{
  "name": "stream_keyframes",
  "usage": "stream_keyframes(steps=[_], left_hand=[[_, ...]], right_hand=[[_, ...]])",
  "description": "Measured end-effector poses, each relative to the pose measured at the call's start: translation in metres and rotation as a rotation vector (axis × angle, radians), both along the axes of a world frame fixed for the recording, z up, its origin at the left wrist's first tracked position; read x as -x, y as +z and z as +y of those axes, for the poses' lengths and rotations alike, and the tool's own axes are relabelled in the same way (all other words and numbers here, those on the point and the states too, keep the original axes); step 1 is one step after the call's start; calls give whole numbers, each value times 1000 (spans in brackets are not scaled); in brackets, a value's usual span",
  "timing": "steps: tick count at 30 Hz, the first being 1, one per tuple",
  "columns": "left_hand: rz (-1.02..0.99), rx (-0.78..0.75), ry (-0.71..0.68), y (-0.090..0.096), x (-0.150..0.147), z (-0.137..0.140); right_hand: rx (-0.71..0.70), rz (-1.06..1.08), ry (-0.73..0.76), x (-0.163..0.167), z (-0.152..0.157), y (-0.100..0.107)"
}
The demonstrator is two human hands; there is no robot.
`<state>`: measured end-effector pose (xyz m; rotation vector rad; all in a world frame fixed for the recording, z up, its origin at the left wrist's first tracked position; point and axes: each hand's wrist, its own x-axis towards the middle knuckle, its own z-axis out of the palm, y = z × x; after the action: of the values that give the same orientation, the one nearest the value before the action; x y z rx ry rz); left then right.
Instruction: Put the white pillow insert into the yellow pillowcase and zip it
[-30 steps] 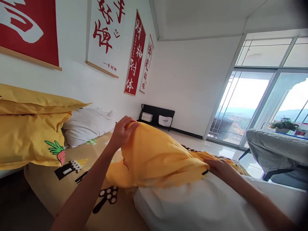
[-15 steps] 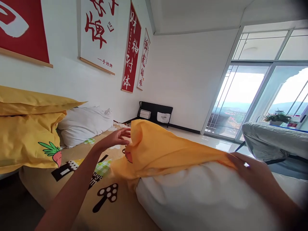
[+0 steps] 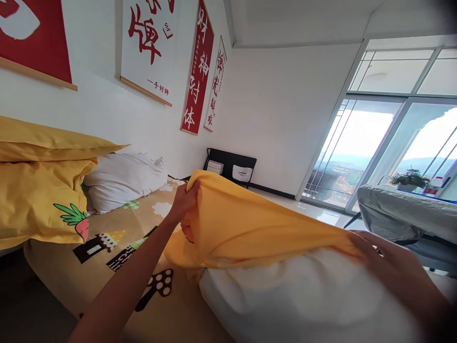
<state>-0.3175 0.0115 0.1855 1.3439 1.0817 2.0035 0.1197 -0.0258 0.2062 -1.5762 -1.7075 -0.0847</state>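
Observation:
A yellow pillowcase [image 3: 250, 219] is stretched between my two hands, partly over a white pillow [image 3: 300, 295]. My left hand [image 3: 186, 197] is closed on the pillowcase's far left corner. At the opposite end, my right hand [image 3: 378, 250] grips the pillowcase edge, with the fingers partly hidden behind cloth. The lower part of the white pillow bulges out uncovered towards me. Part of a carrot print shows in the fold beneath my left hand. Both pillow and case rest over a tan printed bedsheet [image 3: 150, 328].
Yellow carrot-print pillows [image 3: 35, 195] are stacked at the left, beside a rumpled white pillow [image 3: 124, 181]. Hanging scrolls [image 3: 198, 71] line the wall. A low black rack [image 3: 228, 159] stands in the far corner. At right are a grey-covered piece of furniture [image 3: 403, 202] and sliding glass doors.
My left hand was apart from the cloth with its fingers loose; now it has closed on the pillowcase corner. The cloth is pulled tauter. My right hand keeps its grip, slightly shifted.

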Motion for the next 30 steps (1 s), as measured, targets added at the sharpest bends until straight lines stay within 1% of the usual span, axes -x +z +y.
stream_keyframes(steps=[2,5,6,8,10,11,13,15,16,18,20,22,24,26,28,30], left_hand=[[-34,-35,4,3,4,2],[-99,-23,10,6,7,3],[-113,-13,-11,6,6,3],[-122,26,-102,4,6,2],[-126,117,-232,1,5,-2],[-117,167,-311,0,4,-4],[-28,228,-472,-3,2,-9],[101,226,-580,-4,-2,-13],[144,217,-586,-4,-4,-13],[181,204,-513,-4,-8,-11],[204,176,-397,-5,-11,-8],[245,135,-327,-5,-11,-6],[256,133,-345,-3,-9,-8],[213,178,-415,-1,-5,-13],[145,228,-494,2,2,-20],[104,240,-554,6,11,-27]], right_hand=[[-62,-18,-66,3,-2,-3],[-38,-105,-1,12,0,-11],[-39,-111,2,15,1,-13],[-103,-86,-55,18,3,-16],[-173,-77,-105,21,5,-16],[-201,-84,-104,22,6,-16],[-247,-100,-73,24,6,-16],[-289,-104,-56,25,4,-17],[-307,-105,-55,25,3,-18],[-300,-138,-57,25,-1,-20],[-241,-196,-70,23,-4,-23],[-155,-250,-68,21,-4,-24],[-94,-273,-45,17,-2,-23],[-58,-290,-39,11,3,-18],[-21,-321,-64,7,7,-5],[-13,-377,-120,7,8,12]])
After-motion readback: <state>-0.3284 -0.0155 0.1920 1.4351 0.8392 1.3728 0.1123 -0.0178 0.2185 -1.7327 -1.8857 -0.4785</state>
